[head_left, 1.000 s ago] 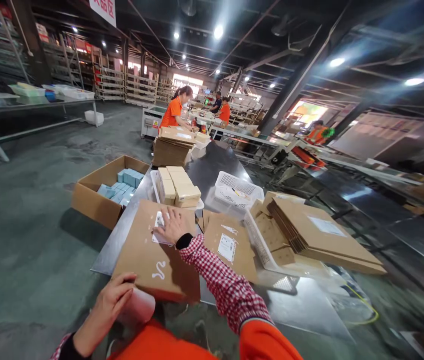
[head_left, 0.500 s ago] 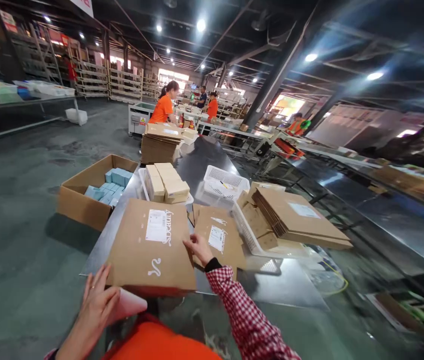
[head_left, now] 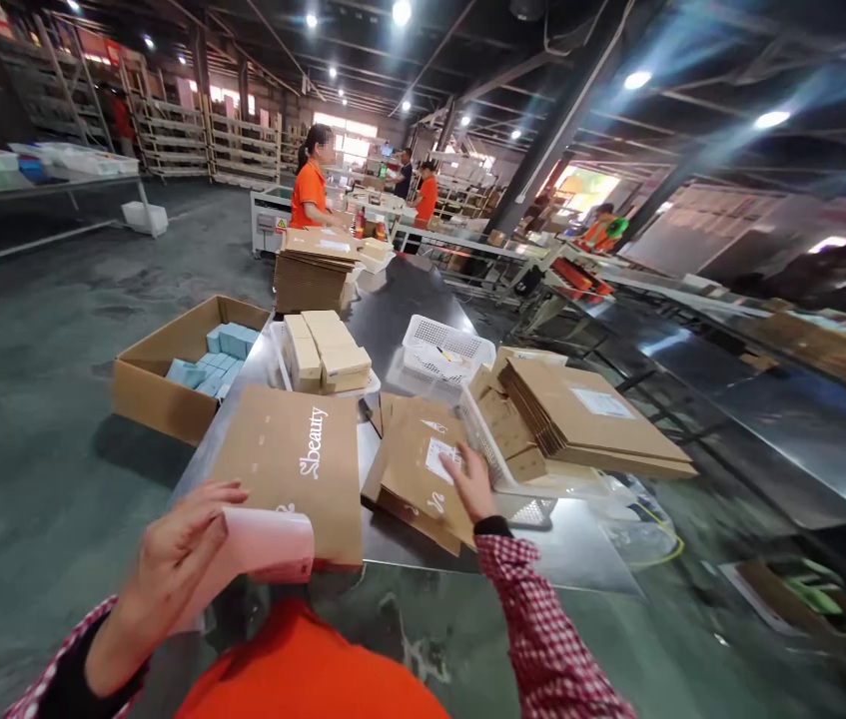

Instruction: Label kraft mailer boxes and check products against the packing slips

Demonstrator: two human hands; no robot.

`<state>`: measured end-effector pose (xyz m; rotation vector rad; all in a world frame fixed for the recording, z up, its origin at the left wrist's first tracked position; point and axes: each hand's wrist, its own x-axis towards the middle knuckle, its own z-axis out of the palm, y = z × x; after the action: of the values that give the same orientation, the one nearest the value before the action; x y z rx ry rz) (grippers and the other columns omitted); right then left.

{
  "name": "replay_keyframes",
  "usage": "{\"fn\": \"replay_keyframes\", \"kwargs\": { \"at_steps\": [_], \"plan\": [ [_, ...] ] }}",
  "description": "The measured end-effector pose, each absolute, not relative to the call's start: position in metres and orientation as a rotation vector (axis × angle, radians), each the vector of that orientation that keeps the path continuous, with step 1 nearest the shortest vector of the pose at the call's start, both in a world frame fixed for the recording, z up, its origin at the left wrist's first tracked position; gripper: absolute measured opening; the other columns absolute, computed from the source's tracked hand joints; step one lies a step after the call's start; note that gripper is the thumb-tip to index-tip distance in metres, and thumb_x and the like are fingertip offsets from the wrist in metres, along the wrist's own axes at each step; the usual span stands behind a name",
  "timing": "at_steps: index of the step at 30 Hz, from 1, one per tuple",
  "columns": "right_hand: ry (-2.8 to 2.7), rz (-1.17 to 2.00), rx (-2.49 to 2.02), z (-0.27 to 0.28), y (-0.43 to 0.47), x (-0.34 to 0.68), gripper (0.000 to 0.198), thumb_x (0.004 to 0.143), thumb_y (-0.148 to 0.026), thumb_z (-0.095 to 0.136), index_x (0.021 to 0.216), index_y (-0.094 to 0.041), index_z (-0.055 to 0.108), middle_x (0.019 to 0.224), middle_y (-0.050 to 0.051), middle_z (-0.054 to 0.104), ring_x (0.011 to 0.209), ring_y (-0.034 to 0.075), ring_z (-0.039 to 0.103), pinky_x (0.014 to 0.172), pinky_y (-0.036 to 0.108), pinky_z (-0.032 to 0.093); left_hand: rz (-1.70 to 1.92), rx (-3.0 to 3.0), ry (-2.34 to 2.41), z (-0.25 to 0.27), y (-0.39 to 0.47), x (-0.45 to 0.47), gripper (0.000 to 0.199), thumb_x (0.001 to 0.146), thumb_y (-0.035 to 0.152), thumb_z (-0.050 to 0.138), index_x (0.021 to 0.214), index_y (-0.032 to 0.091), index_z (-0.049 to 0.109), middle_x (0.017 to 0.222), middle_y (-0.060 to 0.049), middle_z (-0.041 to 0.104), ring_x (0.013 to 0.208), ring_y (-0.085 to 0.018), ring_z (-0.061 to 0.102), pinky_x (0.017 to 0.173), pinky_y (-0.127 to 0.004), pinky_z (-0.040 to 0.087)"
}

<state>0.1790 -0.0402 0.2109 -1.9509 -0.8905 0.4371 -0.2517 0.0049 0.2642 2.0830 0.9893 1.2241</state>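
left hand [head_left: 172, 569]: lower left of the frame, fingers curled round my pink roll [head_left: 262, 547]; the grip is closed on it, thumb on the near side.
pink roll: lies level, long axis running left to right, its free end pointing toward the middle of the frame and overlapping the near edge of the big mailer [head_left: 295, 469].
big mailer: flat on the counter [head_left: 579, 554], just above the roll, printed side up; long axis runs away from me, toward the upper middle of the frame. My left hand is the nearer one to it.
small mailer [head_left: 419, 469]: right of the big one, near the middle of the frame, its near-left edge tilted up off the counter; a white label [head_left: 438, 457] faces up.
right hand [head_left: 471, 484]: centre right, fingers spread flat and open on the small mailer, fingertips at the label; it presses rather than grips. This mailer lies under that hand and well apart from my left.
basket [head_left: 493, 454]: touching the small mailer's right edge, holding a slanted stack of flat cartons [head_left: 587, 424].
further off: an open box [head_left: 149, 384] of blue packs on the floor at mid left; a tray of tan boxes [head_left: 329, 350] above the big mailer; people in orange at the upper middle.
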Motion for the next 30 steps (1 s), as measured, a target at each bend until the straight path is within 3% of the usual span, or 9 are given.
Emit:
{"fn": "replay_keyframes", "kwargs": {
  "at_steps": [4, 8, 11, 13, 15, 18, 22, 26, 30],
  "plan": [
    [-1.625, 1.300, -1.079, 0.208, -0.020, 0.033, 0.095, 0.052, -0.051, 0.086, 0.134, -0.022, 0.048, 0.131, 0.012, 0.059, 0.121, 0.028, 0.055, 0.106, 0.042, 0.041, 1.287, 2.050, 1.101, 0.279, 0.014, -0.254, 0.036, 0.091, 0.047, 0.052, 0.091, 0.020, 0.074, 0.101, -0.005, 0.076, 0.098, -0.021, 0.070, 0.089, -0.028, 0.055],
    [-1.498, 1.334, -1.051, 0.202, -0.011, -0.044, 0.049, 0.074, -0.051, 0.073, 0.108, -0.018, 0.062, 0.098, 0.006, 0.067, 0.090, 0.022, 0.062, 0.086, 0.037, 0.051, 1.236, 2.039, 1.468, 0.279, 0.031, -0.271, 0.056, 0.090, 0.060, 0.042, 0.101, 0.014, 0.071, 0.109, -0.013, 0.071, 0.102, -0.029, 0.066, 0.086, -0.039, 0.056],
    [-1.277, 1.425, -0.973, 0.204, -0.008, -0.049, 0.067, 0.069, -0.046, 0.079, 0.124, -0.022, 0.050, 0.091, 0.002, 0.064, 0.082, 0.019, 0.062, 0.077, 0.033, 0.052, 1.345, 2.178, 1.588, 0.269, 0.030, -0.277, 0.064, 0.090, 0.063, 0.042, 0.126, 0.012, 0.058, 0.136, -0.020, 0.054, 0.129, -0.036, 0.048, 0.104, -0.053, 0.043],
    [-1.238, 1.473, -0.940, 0.208, -0.007, -0.047, 0.079, 0.069, -0.044, 0.080, 0.133, -0.024, 0.040, 0.081, -0.001, 0.060, 0.072, 0.016, 0.060, 0.070, 0.030, 0.050, 1.254, 2.371, 1.311, 0.258, 0.020, -0.271, 0.057, 0.090, 0.054, 0.052, 0.134, 0.019, 0.050, 0.141, -0.015, 0.051, 0.134, -0.032, 0.044, 0.114, -0.054, 0.030],
    [-1.279, 1.459, -0.955, 0.214, -0.007, -0.047, 0.079, 0.071, -0.045, 0.078, 0.136, -0.024, 0.039, 0.075, -0.003, 0.056, 0.066, 0.014, 0.056, 0.064, 0.027, 0.047, 1.074, 2.398, 1.056, 0.246, 0.008, -0.260, 0.047, 0.089, 0.042, 0.060, 0.131, 0.025, 0.050, 0.130, -0.008, 0.061, 0.124, -0.025, 0.055, 0.112, -0.046, 0.036],
    [-1.461, 1.264, -1.065, 0.226, -0.009, -0.049, 0.052, 0.076, -0.048, 0.072, 0.120, -0.023, 0.058, 0.076, -0.001, 0.056, 0.067, 0.014, 0.053, 0.063, 0.028, 0.044, 1.016, 2.051, 1.064, 0.233, -0.004, -0.245, 0.031, 0.090, 0.034, 0.057, 0.120, 0.024, 0.055, 0.104, -0.004, 0.072, 0.096, -0.018, 0.070, 0.084, -0.028, 0.056],
    [-1.679, 0.940, -1.183, 0.239, -0.013, -0.050, 0.027, 0.080, -0.046, 0.069, 0.089, -0.021, 0.071, 0.077, 0.002, 0.056, 0.076, 0.017, 0.052, 0.071, 0.030, 0.043, 1.035, 1.700, 1.094, 0.230, -0.005, -0.241, 0.035, 0.087, 0.037, 0.058, 0.117, 0.021, 0.051, 0.083, 0.000, 0.074, 0.080, -0.017, 0.073, 0.071, -0.023, 0.057],
    [-1.661, 0.885, -1.175, 0.237, -0.016, -0.052, 0.026, 0.082, -0.046, 0.067, 0.079, -0.020, 0.067, 0.077, 0.002, 0.057, 0.077, 0.017, 0.053, 0.073, 0.030, 0.044, 0.914, 1.687, 1.126, 0.228, 0.000, -0.242, 0.048, 0.088, 0.048, 0.055, 0.123, 0.018, 0.046, 0.070, 0.002, 0.072, 0.066, -0.017, 0.070, 0.063, -0.024, 0.055],
    [-1.531, 0.843, -1.210, 0.234, 0.003, -0.040, 0.026, 0.091, -0.043, 0.054, 0.082, -0.019, 0.060, 0.071, 0.000, 0.055, 0.064, 0.013, 0.050, 0.061, 0.026, 0.043, 0.804, 1.842, 1.280, 0.210, 0.007, -0.251, 0.051, 0.090, 0.059, 0.045, 0.113, 0.016, 0.062, 0.072, -0.004, 0.074, 0.065, -0.022, 0.071, 0.059, -0.027, 0.054]
  ]
}}
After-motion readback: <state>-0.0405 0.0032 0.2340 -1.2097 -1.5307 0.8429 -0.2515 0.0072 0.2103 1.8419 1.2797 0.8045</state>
